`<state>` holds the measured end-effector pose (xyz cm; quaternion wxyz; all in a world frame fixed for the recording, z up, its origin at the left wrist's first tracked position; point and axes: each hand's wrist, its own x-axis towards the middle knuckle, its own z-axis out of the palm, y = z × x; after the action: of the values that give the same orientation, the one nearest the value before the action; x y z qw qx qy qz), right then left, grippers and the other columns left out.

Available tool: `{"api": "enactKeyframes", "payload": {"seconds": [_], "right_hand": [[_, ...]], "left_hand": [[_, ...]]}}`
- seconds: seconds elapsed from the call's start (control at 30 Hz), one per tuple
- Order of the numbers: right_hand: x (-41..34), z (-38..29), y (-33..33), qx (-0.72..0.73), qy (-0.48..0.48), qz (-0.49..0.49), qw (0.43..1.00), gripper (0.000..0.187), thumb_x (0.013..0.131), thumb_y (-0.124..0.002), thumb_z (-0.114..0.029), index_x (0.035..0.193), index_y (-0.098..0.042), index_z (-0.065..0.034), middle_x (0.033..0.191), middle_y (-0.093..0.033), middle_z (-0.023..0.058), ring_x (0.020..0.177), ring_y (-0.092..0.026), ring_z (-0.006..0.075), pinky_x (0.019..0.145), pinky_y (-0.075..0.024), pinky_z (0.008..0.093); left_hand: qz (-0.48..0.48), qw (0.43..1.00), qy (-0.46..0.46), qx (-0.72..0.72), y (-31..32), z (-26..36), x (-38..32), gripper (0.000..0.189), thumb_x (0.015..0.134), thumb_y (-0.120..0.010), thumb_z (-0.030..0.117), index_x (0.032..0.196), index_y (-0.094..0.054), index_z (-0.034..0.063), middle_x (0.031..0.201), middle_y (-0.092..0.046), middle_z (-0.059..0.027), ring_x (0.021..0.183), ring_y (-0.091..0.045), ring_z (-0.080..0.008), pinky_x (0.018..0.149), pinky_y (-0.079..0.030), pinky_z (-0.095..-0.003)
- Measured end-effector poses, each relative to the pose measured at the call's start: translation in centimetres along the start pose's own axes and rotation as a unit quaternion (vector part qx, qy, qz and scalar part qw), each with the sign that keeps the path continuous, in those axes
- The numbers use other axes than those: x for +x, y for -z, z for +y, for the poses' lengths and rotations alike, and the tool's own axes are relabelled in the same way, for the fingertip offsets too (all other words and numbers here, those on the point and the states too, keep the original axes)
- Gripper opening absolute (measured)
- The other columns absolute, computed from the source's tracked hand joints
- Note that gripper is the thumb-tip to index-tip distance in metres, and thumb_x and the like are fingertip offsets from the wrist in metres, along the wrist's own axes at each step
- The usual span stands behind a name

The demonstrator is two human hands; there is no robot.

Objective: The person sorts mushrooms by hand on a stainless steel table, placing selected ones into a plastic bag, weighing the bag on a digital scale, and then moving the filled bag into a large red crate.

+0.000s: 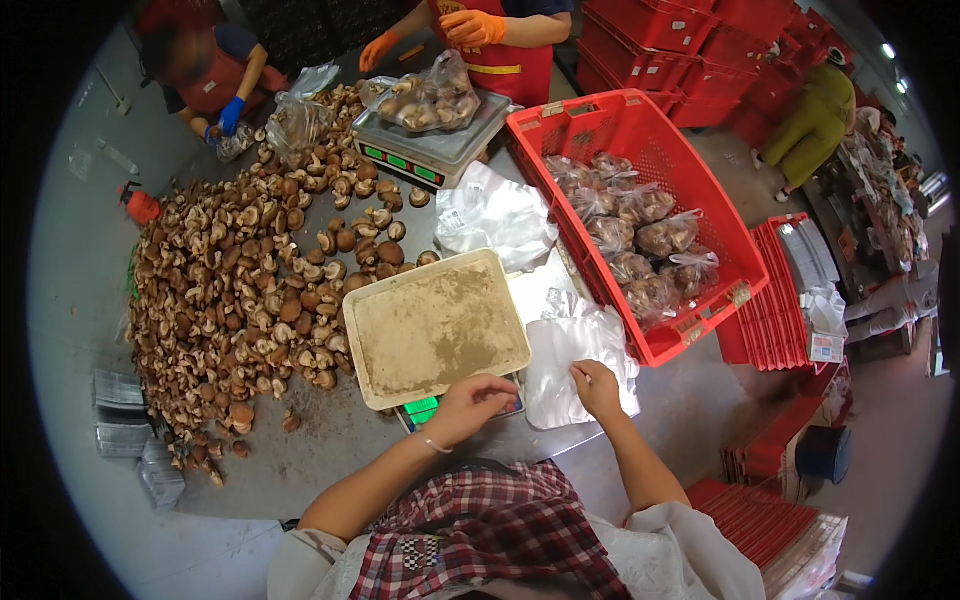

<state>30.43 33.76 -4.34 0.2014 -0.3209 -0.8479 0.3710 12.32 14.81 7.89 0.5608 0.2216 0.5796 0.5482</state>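
Observation:
My left hand (472,409) hovers at the front edge of a scale with loosely curled fingers and nothing visible in it. A beige plastic tray (439,330), stained with brown dirt, lies on that scale; part of its green display (421,409) shows beneath the rim. My right hand (598,388) is over a stack of clear plastic bags (559,360), fingertips at the film; whether they pinch a bag is unclear. Left of the tray spreads a large heap of shiitake mushrooms (247,285). More plastic bags (491,214) lie beyond the tray.
A red plastic crate (697,330) on the right holds several bagged mushroom packs (664,232). Across the metal table (315,465), a second scale (405,161) carries a bag of mushrooms (431,97). Two co-workers wear orange gloves (472,28) and a blue glove (231,116). Red crates (652,45) are stacked behind.

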Motion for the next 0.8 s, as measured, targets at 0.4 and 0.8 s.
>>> {"api": "enactKeyframes", "payload": {"seconds": [0.4, 0.8], "right_hand": [[-3.0, -2.2, 1.3, 0.097, -0.003, 0.022, 0.995, 0.018, 0.082, -0.059, -0.009, 0.098, -0.064, -0.0021, 0.1, -0.062, 0.0158, 0.092, -0.059, 0.0276, 0.081, -0.0462, 0.0347], [-0.3, 1.6, -1.3, -0.234, 0.028, 0.012, 0.972, 0.04, 0.084, -0.05, -0.022, 0.119, -0.051, -0.0028, 0.136, -0.034, 0.02, 0.125, -0.034, 0.0341, 0.104, -0.0266, 0.0437]], "left_hand": [[0.077, 0.918, -0.061, 0.385, -7.3, -7.9, 9.1, 0.044, 0.085, -0.053, 0.021, 0.122, -0.047, -0.0018, 0.102, -0.059, -0.0248, 0.094, -0.058, -0.0346, 0.083, -0.045, -0.0396], [0.038, 0.985, -0.126, -0.113, -1.2, 11.7, -8.0, 0.032, 0.085, -0.045, 0.005, 0.114, -0.054, -0.0061, 0.09, -0.062, -0.0105, 0.073, -0.059, -0.0118, 0.059, -0.046, -0.0227]]}}
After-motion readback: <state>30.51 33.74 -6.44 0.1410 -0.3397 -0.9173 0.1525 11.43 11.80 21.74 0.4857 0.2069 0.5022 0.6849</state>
